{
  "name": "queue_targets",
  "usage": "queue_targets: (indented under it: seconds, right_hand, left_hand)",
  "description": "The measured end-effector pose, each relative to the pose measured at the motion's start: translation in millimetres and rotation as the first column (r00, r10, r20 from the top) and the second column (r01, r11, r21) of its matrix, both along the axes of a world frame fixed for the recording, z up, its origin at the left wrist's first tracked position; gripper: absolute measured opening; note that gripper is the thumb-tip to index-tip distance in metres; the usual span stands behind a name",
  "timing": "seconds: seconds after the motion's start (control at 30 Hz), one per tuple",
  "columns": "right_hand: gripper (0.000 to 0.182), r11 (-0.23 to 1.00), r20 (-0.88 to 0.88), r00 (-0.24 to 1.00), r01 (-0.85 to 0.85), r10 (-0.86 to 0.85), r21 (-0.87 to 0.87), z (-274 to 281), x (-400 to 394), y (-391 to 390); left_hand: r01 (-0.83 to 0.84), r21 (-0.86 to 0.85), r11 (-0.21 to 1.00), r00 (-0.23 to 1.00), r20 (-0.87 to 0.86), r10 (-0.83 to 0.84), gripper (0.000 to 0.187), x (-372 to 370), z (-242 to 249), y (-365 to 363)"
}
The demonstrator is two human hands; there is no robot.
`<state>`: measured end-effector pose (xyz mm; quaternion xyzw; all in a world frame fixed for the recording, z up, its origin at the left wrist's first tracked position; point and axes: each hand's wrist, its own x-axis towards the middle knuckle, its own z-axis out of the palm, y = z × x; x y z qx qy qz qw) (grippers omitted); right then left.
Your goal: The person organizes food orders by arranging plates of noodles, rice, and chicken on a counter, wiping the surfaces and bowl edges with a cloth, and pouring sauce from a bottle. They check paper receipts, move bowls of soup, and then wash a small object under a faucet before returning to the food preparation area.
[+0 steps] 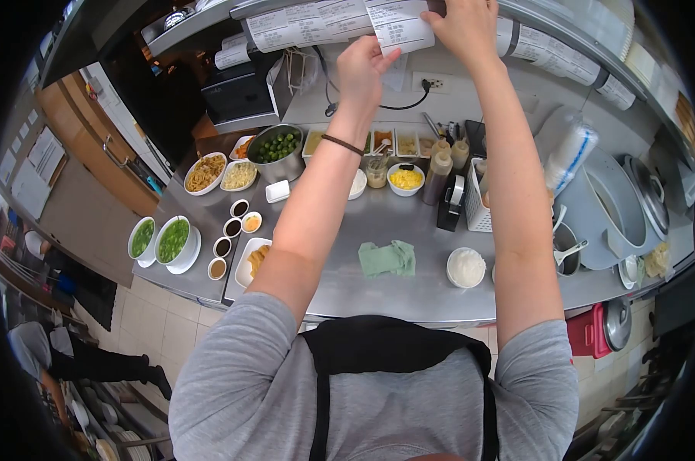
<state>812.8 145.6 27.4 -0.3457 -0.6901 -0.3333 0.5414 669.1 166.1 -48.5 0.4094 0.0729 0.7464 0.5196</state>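
Both arms reach up to the shelf edge, where a row of printed paper slips [309, 26] hangs. Between my hands is one white slip [400, 24] that hangs lower than the others. My left hand [363, 67] pinches its lower left corner between thumb and fingers. My right hand [464, 27] is at the slip's upper right edge, its thumb on the paper and its other fingertips partly cut off by the top of the frame. A dark band circles my left wrist.
The steel counter [328, 265] holds a green cloth [387, 259], a bowl of white food [466, 268], a pot of green vegetables [277, 151], sauce cups, squeeze bottles [438, 173] and a tape dispenser [450, 203]. Another person [79, 349] stands at the lower left.
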Motion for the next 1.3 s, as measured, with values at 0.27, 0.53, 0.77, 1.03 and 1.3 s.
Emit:
queue_targets:
  seconds: [0.27,0.53,0.77,1.03,1.3]
  right_hand:
    - [0.057,0.986,-0.046,0.986,0.164,-0.163,0.013,-3.2,-21.7,0.8]
    - [0.027,0.874,-0.063,0.872,-0.482,0.485,0.054,-46.7,-126.2,-3.1]
    - [0.046,0.783,-0.241,0.921,-0.387,0.305,-0.486,-79.2,-298.5,63.5]
    - [0.03,0.556,-0.547,0.548,-0.813,0.632,-0.172,-90.2,-320.2,34.5]
    - [0.022,0.094,-0.579,0.429,-0.85,0.693,-0.518,-137.6,-233.5,-60.0]
  left_hand:
    - [-0.141,-0.013,0.99,0.985,-0.1,0.139,0.015,-6.7,-3.1,10.0]
    - [-0.388,-0.136,0.912,0.864,-0.399,0.308,0.043,-131.6,-74.7,-28.4]
    - [-0.477,-0.317,0.82,0.852,-0.397,0.342,0.043,-247.7,-127.4,-70.3]
    - [-0.358,-0.208,0.91,0.899,-0.339,0.277,0.06,-313.2,-105.8,-68.0]
    - [-0.179,-0.152,0.972,0.954,-0.267,0.134,0.078,-271.7,-59.6,-61.9]
